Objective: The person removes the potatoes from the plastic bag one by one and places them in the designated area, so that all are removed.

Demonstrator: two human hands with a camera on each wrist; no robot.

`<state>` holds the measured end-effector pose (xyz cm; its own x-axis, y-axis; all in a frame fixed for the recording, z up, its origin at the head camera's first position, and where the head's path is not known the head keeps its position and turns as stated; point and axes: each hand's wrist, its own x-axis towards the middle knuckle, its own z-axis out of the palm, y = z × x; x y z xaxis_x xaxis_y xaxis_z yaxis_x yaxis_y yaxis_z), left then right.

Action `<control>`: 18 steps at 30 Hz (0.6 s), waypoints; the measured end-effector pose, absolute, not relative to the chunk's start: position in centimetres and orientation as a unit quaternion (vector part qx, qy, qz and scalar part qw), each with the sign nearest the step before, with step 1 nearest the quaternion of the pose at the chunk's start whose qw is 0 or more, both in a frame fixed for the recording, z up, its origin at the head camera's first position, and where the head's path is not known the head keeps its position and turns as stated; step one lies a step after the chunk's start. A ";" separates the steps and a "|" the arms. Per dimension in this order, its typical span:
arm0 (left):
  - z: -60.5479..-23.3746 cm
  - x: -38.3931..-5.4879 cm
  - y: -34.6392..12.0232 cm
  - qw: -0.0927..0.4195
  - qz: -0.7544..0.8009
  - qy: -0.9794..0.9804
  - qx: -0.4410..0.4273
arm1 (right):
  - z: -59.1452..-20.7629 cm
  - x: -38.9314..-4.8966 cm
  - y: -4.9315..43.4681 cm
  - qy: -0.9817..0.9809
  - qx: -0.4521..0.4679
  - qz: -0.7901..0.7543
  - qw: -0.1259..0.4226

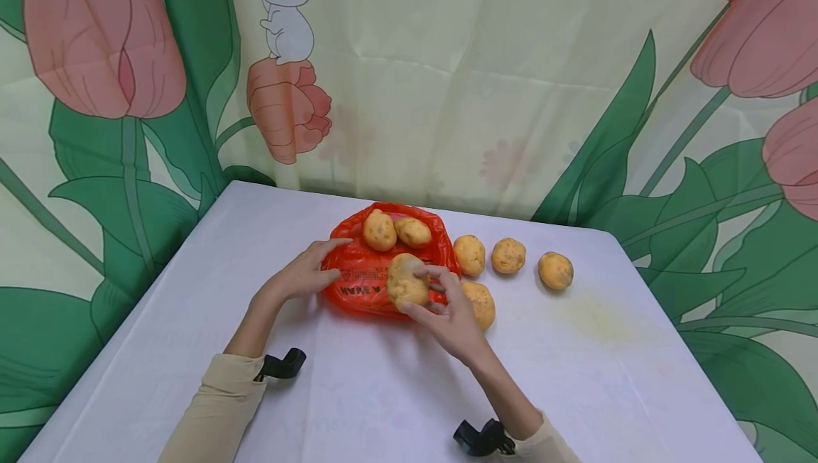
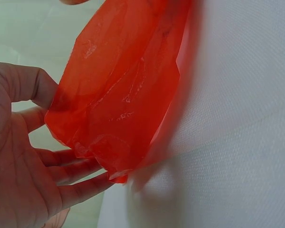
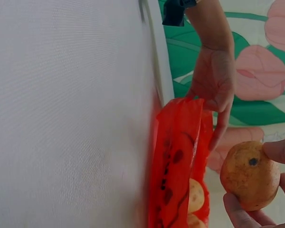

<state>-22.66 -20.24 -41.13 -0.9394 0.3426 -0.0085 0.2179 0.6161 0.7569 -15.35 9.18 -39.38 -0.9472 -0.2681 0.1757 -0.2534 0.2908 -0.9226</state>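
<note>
My right hand (image 1: 456,314) holds a potato (image 1: 407,282) between thumb and fingers, over the front right part of a red plastic bag (image 1: 358,278). The right wrist view shows this potato (image 3: 251,175) with a dark spot on its skin. At the bag's left rim is my left hand (image 1: 305,271), thumb and fingers spread apart. In the left wrist view its fingertips pass behind the red plastic (image 2: 118,95) and are partly hidden. Inside the wide-mouthed bag, toward the back, lie two potatoes, a rounder one (image 1: 380,230) and a longer one (image 1: 413,232).
Right of the bag, potatoes lie on the white-covered table (image 1: 639,378): one by the rim (image 1: 469,255), one farther right (image 1: 508,255), one rightmost (image 1: 555,270) and one partly behind my right hand (image 1: 481,304). A tulip-printed curtain (image 1: 447,94) hangs behind the table.
</note>
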 end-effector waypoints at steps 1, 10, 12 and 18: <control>-41.2 -22.7 -20.2 0.077 0.409 0.896 0.156 | -39.4 -15.3 9.3 0.803 -0.161 -0.573 0.006; -41.1 -22.7 -20.1 0.080 0.406 0.897 0.154 | -39.4 -15.1 10.3 0.808 -0.143 -0.572 0.007; -41.1 -22.6 -20.1 0.081 0.405 0.898 0.153 | -39.4 -15.1 10.5 0.810 -0.139 -0.569 0.006; -41.0 -22.6 -20.1 0.083 0.405 0.897 0.153 | -39.1 -15.0 11.2 0.811 -0.133 -0.569 0.006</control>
